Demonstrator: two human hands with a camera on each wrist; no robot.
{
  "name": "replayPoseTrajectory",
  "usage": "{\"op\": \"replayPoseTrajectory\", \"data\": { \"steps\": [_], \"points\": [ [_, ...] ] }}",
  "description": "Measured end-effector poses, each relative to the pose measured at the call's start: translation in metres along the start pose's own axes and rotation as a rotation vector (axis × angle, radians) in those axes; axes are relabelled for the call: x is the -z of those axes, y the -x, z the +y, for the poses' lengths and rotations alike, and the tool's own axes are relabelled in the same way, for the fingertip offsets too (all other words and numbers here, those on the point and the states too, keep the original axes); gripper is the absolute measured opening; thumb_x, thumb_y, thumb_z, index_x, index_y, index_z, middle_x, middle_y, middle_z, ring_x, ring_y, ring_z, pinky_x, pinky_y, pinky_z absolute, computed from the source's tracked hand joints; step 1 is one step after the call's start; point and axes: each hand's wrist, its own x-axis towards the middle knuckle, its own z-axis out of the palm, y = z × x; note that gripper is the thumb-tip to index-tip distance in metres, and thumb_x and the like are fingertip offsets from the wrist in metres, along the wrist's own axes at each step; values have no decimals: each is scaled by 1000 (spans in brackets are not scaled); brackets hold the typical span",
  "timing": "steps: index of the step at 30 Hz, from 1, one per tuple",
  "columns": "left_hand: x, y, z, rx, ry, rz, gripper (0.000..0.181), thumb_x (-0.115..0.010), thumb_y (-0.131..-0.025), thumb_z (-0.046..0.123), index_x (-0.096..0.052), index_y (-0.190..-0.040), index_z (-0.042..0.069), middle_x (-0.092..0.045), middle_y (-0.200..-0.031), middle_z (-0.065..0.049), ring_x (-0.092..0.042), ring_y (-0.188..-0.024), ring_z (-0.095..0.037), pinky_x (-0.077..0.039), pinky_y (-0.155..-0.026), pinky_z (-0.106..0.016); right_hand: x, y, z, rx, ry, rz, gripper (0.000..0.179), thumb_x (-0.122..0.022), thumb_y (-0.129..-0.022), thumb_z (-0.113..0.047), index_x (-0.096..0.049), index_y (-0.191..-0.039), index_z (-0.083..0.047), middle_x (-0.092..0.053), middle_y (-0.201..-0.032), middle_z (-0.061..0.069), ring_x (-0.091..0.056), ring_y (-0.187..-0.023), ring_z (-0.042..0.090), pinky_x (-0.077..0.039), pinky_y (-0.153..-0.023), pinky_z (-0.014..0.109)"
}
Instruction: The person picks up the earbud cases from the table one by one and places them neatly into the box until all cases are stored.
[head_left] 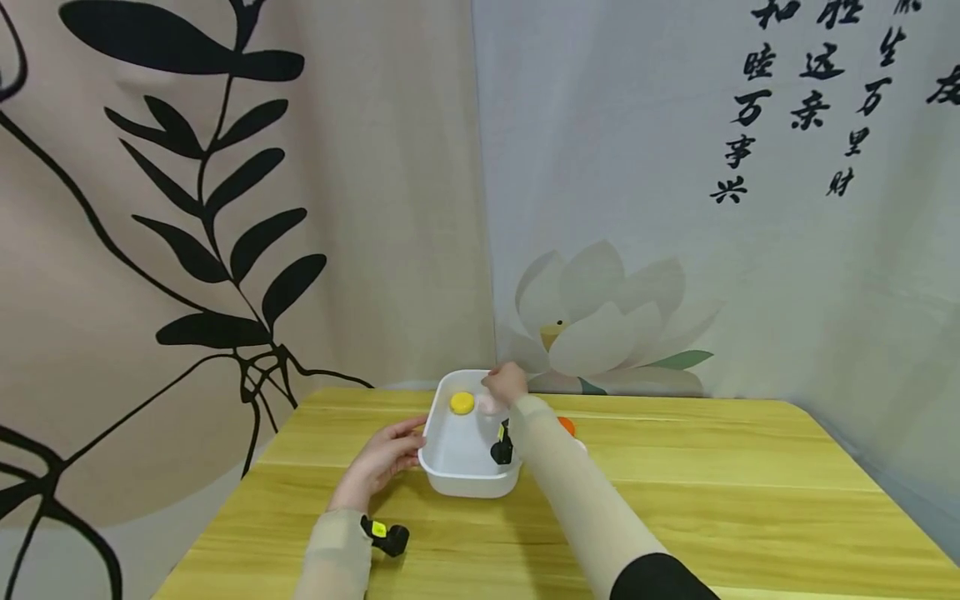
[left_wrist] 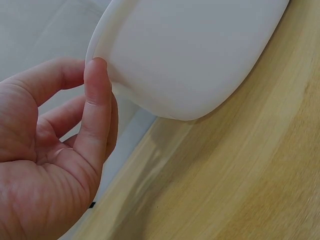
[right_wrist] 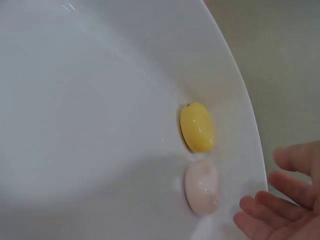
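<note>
A white rectangular plastic tub (head_left: 471, 485) rests on the wooden table. At its left side is my left hand (head_left: 386, 454); in the left wrist view the thumb and fingers (left_wrist: 97, 100) pinch the tub's rim. Inside, towards the far end, lie a smooth yellow rounded piece (right_wrist: 198, 128) with a small dark spot and a pale pink rounded piece (right_wrist: 202, 187), side by side. My right hand (head_left: 507, 383) is over the tub's far right corner. Its fingers (right_wrist: 267, 212) are loosely bent and hold nothing, close to the pink piece.
Right of the tub, partly hidden by my right forearm, are an orange rounded thing (head_left: 567, 426) and a sliver of something pale (head_left: 581, 446). Behind the table (head_left: 720, 475) hang printed cloths (head_left: 405, 208). The tub stands near the table's far edge.
</note>
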Motion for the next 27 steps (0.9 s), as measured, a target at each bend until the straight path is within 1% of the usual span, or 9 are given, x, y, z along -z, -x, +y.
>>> {"op": "replayPoseTrajectory", "data": {
  "steps": [5,10,14,18,21,24,27],
  "points": [
    [-3,0,0,-1,-13,3,51,-56,-93,0,-42,-142,-6,-54,-101,-15,-59,-70,-14,-53,-63,-23,12,0,3,-11,-61,-15,24,-68,-88,-14,-70,-105,3,-67,-106,15,-61,-101,31,-51,-88,41],
    [-2,1,1,3,-18,16,53,-59,-93,2,-42,-142,-5,-54,-101,-13,-59,-71,-14,-53,-64,-23,26,-8,8,50,-143,-47,25,-66,-89,-17,-71,-106,0,-68,-102,12,-62,-94,26,-51,-85,39],
    [-1,1,3,4,-23,20,54,-60,-93,3,-42,-143,-4,-54,-103,-14,-59,-73,-15,-54,-65,-24,45,-10,10,82,-225,-91,29,-63,-92,-18,-69,-115,-2,-67,-108,11,-63,-96,25,-51,-85,39],
    [0,1,3,1,-34,8,52,-57,-94,2,-41,-143,-5,-54,-105,-17,-58,-74,-15,-53,-65,-23,65,-8,14,138,-268,-118,33,-60,-93,-15,-64,-121,3,-66,-113,16,-62,-100,27,-51,-86,38],
    [0,1,2,4,-39,-1,52,-56,-94,2,-41,-143,-5,-54,-104,-17,-58,-73,-15,-52,-65,-23,78,-4,20,176,-266,-128,35,-60,-93,-14,-62,-123,6,-66,-112,17,-62,-99,27,-51,-87,38],
    [0,1,2,10,-37,-3,52,-57,-94,3,-41,-143,-5,-55,-103,-15,-57,-72,-15,-52,-65,-23,89,2,28,179,-289,-144,37,-62,-92,-14,-61,-124,7,-66,-114,16,-62,-100,26,-51,-89,39],
    [1,1,3,7,-37,-6,52,-57,-95,3,-41,-143,-5,-55,-103,-16,-58,-73,-14,-53,-66,-23,100,10,35,187,-324,-157,39,-63,-92,-13,-60,-124,8,-64,-118,18,-62,-105,28,-50,-93,40]
  ]
}}
